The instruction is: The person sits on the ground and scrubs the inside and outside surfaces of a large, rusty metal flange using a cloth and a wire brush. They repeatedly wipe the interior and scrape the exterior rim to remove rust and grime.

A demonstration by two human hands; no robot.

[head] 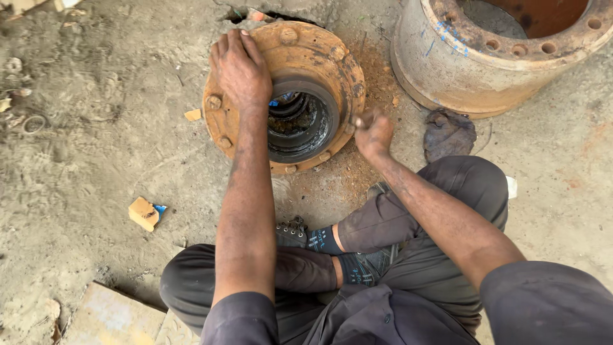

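Dirt floor (76, 147), a small tan block (144, 213) lying toward its left. Left hand (240, 69) spread open, palm flat on the rusty wheel hub (319, 48) resting mid-floor. Right hand (373, 132) closed in a loose fist at the hub's right rim. Dark rag (449, 134), then big rusty drum (460, 64) at upper right.

Hub (300, 57) on ground — drum (472, 64) to its right.

Soft even daylight, faint shadows, perhaps slightly blurred
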